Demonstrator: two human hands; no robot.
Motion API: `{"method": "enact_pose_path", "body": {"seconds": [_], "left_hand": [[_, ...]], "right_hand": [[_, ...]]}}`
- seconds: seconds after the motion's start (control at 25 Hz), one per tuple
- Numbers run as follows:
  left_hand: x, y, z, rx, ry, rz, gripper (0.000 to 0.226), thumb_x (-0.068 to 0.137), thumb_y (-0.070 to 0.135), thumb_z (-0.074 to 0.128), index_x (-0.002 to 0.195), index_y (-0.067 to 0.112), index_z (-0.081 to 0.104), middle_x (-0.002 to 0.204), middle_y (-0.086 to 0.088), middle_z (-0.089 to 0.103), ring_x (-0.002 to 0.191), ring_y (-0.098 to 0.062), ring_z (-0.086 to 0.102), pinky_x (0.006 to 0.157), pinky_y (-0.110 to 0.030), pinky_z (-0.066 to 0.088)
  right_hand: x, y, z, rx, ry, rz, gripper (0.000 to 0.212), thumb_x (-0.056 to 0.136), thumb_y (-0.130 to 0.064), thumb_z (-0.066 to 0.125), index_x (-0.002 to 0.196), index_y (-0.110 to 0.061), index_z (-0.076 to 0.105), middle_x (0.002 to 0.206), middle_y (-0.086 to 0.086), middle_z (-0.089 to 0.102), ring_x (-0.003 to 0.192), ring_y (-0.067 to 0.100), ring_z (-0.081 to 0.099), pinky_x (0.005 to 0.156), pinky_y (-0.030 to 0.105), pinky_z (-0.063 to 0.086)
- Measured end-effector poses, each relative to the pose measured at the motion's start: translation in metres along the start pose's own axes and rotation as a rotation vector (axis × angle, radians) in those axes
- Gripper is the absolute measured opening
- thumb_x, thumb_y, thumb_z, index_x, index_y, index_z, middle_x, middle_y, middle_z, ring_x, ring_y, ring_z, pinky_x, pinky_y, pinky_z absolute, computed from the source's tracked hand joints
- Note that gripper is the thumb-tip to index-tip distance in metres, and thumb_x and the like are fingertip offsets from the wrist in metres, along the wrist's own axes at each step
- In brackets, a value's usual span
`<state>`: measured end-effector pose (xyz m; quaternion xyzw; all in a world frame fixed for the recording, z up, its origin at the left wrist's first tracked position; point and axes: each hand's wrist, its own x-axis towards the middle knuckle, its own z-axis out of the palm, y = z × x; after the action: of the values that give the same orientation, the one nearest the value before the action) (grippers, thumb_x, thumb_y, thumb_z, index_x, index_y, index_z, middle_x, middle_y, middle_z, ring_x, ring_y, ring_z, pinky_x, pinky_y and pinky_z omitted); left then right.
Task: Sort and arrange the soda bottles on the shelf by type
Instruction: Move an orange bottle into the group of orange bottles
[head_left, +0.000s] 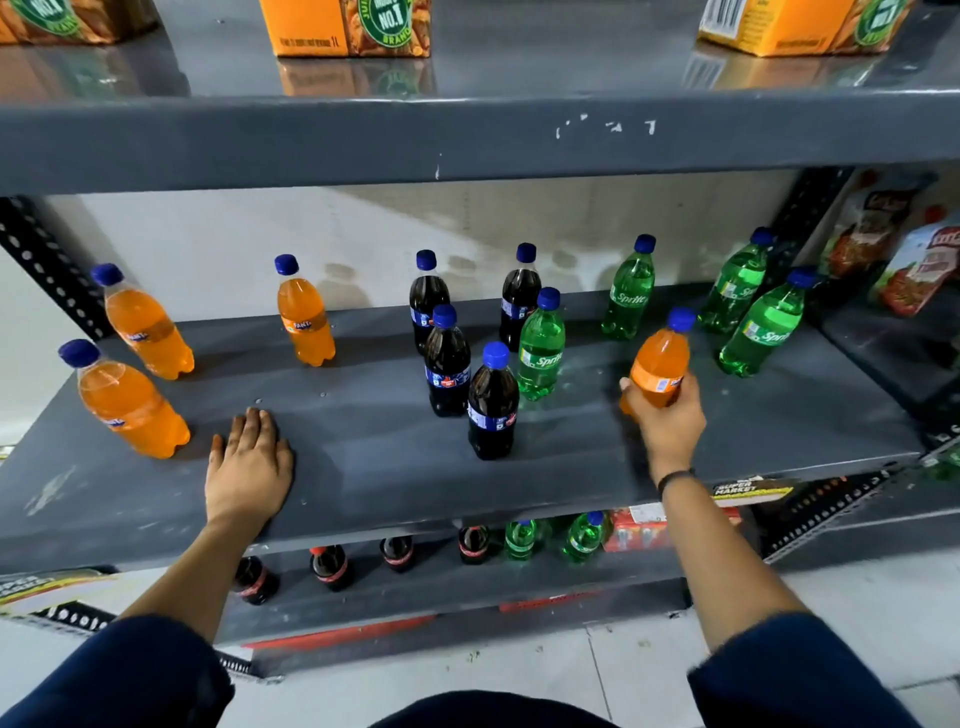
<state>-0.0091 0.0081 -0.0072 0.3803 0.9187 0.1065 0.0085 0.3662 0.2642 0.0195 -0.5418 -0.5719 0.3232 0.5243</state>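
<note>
On the grey shelf (374, 467), three orange Fanta bottles stand at the left: one near the front (124, 402), one behind it (145, 325), one farther right (305, 317). Several dark cola bottles (447, 364) cluster in the middle, with a green Sprite bottle (540, 348) among them. Three more Sprite bottles (628, 291) stand at the right. My right hand (667, 421) grips a fourth orange Fanta bottle (660, 361) at the right, among the Sprites. My left hand (249, 462) lies flat on the shelf's front, holding nothing.
Orange juice cartons (345, 26) stand on the shelf above. Red pouches (904, 260) fill the neighbouring shelf at the right. The lower shelf holds cola bottles (330, 566), green bottles (519, 540) and a red pack. Perforated metal uprights frame both sides.
</note>
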Motion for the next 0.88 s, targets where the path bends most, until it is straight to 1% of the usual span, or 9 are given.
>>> {"method": "enact_pose_path", "body": {"seconds": [0.12,0.24,0.32,0.4,0.44,0.52,0.64,0.72,0.88], "left_hand": [[-0.001,0.001,-0.001,0.001,-0.006,0.002,0.054,0.097,0.027,0.027,0.145,0.005,0.017,0.157,-0.013,0.016,0.146,-0.027,0.011,0.120,-0.044,0.007],[-0.002,0.000,-0.001,0.004,-0.008,-0.003,0.054,0.097,0.027,0.025,0.146,0.005,0.016,0.157,-0.013,0.015,0.146,-0.026,0.010,0.121,-0.043,0.007],[-0.002,0.001,-0.001,0.011,-0.010,-0.005,0.055,0.097,0.027,0.024,0.145,0.004,0.015,0.157,-0.014,0.015,0.146,-0.025,0.010,0.121,-0.043,0.007],[-0.002,0.002,-0.001,0.002,-0.011,-0.010,0.055,0.097,0.026,0.025,0.145,0.003,0.015,0.157,-0.015,0.016,0.146,-0.025,0.011,0.121,-0.043,0.007],[-0.002,0.001,-0.002,-0.002,-0.010,-0.009,0.055,0.096,0.025,0.025,0.145,0.002,0.015,0.157,-0.015,0.016,0.146,-0.026,0.011,0.121,-0.043,0.007],[-0.003,0.001,-0.002,0.000,-0.010,0.001,0.055,0.096,0.023,0.027,0.145,0.000,0.015,0.156,-0.017,0.017,0.146,-0.027,0.012,0.120,-0.043,0.009],[-0.003,-0.001,-0.002,0.011,-0.001,0.015,0.055,0.096,0.022,0.028,0.144,-0.002,0.016,0.155,-0.020,0.018,0.145,-0.029,0.013,0.120,-0.043,0.010],[-0.002,0.000,-0.001,0.011,0.000,0.013,0.055,0.096,0.022,0.027,0.144,-0.002,0.015,0.155,-0.020,0.017,0.145,-0.029,0.012,0.120,-0.043,0.010],[-0.001,0.002,-0.001,0.011,0.000,0.005,0.054,0.097,0.021,0.025,0.144,-0.002,0.014,0.156,-0.019,0.016,0.146,-0.029,0.011,0.121,-0.043,0.009]], "right_hand": [[-0.066,-0.013,-0.002,0.094,-0.034,-0.035,0.040,0.069,-0.026,0.081,0.102,-0.027,0.059,0.088,-0.010,0.065,0.079,-0.004,0.059,0.072,0.007,0.041],[-0.141,-0.031,0.004,0.062,-0.128,-0.129,0.034,0.064,-0.039,0.082,0.083,-0.031,0.056,0.073,-0.017,0.059,0.069,-0.006,0.056,0.063,0.007,0.039],[-0.187,-0.046,0.021,0.040,-0.300,-0.221,0.036,0.062,-0.049,0.079,0.081,-0.031,0.055,0.073,-0.022,0.056,0.072,-0.008,0.056,0.062,0.003,0.038],[-0.218,-0.066,0.050,0.092,-0.521,-0.287,0.039,0.062,-0.050,0.078,0.091,-0.033,0.058,0.081,-0.026,0.059,0.078,-0.011,0.057,0.068,0.002,0.040],[-0.226,-0.078,0.069,0.133,-0.605,-0.309,0.042,0.062,-0.047,0.079,0.096,-0.032,0.059,0.085,-0.026,0.061,0.080,-0.010,0.058,0.071,0.003,0.041],[-0.225,-0.098,0.112,0.171,-0.684,-0.319,0.045,0.064,-0.040,0.081,0.100,-0.026,0.058,0.088,-0.015,0.065,0.079,-0.006,0.058,0.070,0.008,0.044],[-0.200,-0.124,0.173,0.142,-0.687,-0.219,0.053,0.064,-0.034,0.083,0.107,-0.019,0.056,0.095,0.002,0.070,0.081,0.006,0.060,0.062,0.007,0.040],[-0.183,-0.131,0.205,0.096,-0.662,-0.209,0.053,0.063,-0.031,0.084,0.105,-0.014,0.057,0.097,0.009,0.071,0.085,0.018,0.064,0.061,0.010,0.037],[-0.177,-0.126,0.246,0.007,-0.718,-0.200,0.047,0.062,-0.028,0.084,0.098,-0.012,0.057,0.098,0.012,0.071,0.088,0.026,0.065,0.056,0.011,0.035]]}}
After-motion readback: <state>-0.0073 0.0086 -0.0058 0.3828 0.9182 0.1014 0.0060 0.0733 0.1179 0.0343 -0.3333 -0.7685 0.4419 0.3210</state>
